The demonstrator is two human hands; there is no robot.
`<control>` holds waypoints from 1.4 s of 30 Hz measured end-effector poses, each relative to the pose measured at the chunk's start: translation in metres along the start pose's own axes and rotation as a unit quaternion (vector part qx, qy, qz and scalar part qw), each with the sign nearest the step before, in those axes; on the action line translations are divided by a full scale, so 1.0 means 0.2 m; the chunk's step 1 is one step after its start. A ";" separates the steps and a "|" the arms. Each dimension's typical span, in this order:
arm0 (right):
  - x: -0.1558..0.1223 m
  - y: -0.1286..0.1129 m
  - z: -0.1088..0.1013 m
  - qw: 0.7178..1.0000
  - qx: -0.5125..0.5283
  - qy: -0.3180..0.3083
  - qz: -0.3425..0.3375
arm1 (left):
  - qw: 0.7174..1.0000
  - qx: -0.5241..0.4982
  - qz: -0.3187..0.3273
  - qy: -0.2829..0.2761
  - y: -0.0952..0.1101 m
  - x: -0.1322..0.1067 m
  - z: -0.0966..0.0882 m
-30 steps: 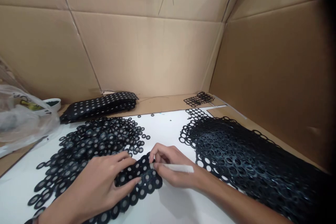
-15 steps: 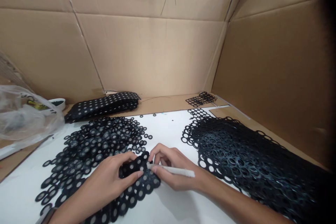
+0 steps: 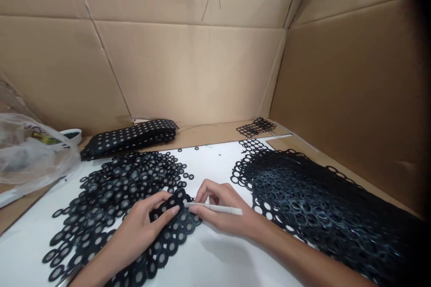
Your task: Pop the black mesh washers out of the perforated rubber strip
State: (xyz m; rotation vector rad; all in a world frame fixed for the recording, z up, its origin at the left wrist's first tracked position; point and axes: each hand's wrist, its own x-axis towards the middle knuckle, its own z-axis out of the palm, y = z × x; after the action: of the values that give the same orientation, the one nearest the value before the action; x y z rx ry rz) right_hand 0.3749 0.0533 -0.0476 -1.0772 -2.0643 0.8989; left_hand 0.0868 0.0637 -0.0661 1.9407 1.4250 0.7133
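My left hand (image 3: pixel 143 226) is closed on a black sheet (image 3: pixel 173 247) of joined rings with pale grey centres, its thumb and fingers pinching the upper part. My right hand (image 3: pixel 229 204) grips a slim white pen-like tool (image 3: pixel 224 209) between thumb and fingers. The tool's tip rests at the sheet's upper right edge, close to my left thumb. A tiny black scrap (image 3: pixel 192 199) shows just above that tip. Loose black discs with grey centres (image 3: pixel 129 179) lie heaped behind and left of my left hand.
Right of my right arm spreads a large pile of black ring mesh (image 3: pixel 303 202). A folded dotted black bundle (image 3: pixel 131 136), a white bowl (image 3: pixel 74 136) and a clear plastic bag (image 3: pixel 30 157) sit at back left. Cardboard walls (image 3: pixel 191 71) enclose the white work surface (image 3: pixel 208 269).
The tool has shifted slightly left and up with my right hand, and lies flatter. A tiny black scrap now shows by its tip. My left hand keeps its hold; the view moved slightly.
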 end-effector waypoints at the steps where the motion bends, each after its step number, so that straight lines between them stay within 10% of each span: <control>1: 0.00 0.00 0.00 1.000 -0.004 -0.003 -0.002 | 1.000 -0.003 0.001 0.004 0.00 0.00 0.00; 42: -0.02 0.04 0.06 1.000 -0.013 0.000 0.002 | 0.999 -0.027 0.037 0.008 0.06 -0.05 0.02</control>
State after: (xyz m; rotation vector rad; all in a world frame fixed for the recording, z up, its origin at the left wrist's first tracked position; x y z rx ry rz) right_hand 0.3707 0.0498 -0.0619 -1.0959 -2.0798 0.8765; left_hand 0.0942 0.0513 -0.0597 1.9588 1.3367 0.7949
